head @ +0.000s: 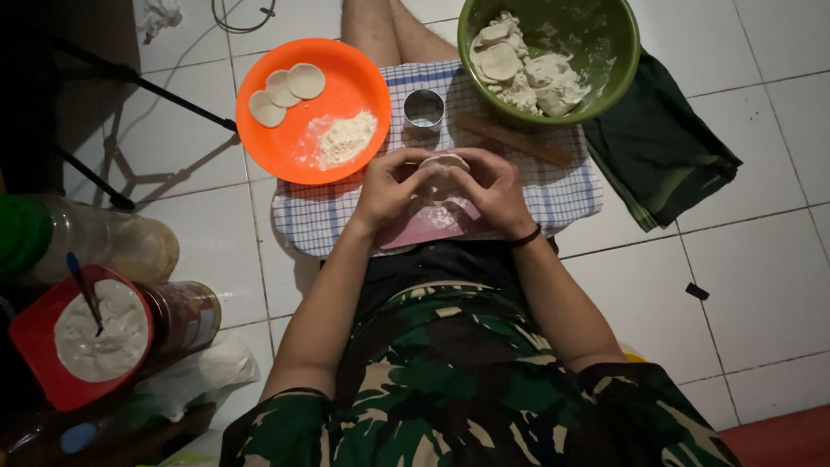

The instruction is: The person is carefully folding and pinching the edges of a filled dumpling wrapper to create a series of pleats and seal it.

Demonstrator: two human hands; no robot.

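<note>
My left hand (391, 186) and my right hand (494, 188) meet over my lap and pinch a pale round piece of dough (443, 166) between their fingertips. Under the hands lies a pink board (428, 227) dusted with flour, on a blue-and-white checked cloth (571, 190). A small round metal cutter (424, 109) stands on the cloth just beyond the hands. A wooden rolling pin (514, 138) lies on the cloth to the right of the cutter.
An orange plate (346, 78) at upper left holds three dough discs (285, 88) and a flour heap (346, 137). A green bowl (605, 52) with dough scraps sits upper right, beside a dark green cloth (661, 143). At left stand a red bowl (39, 346) of white filling and jars (186, 316).
</note>
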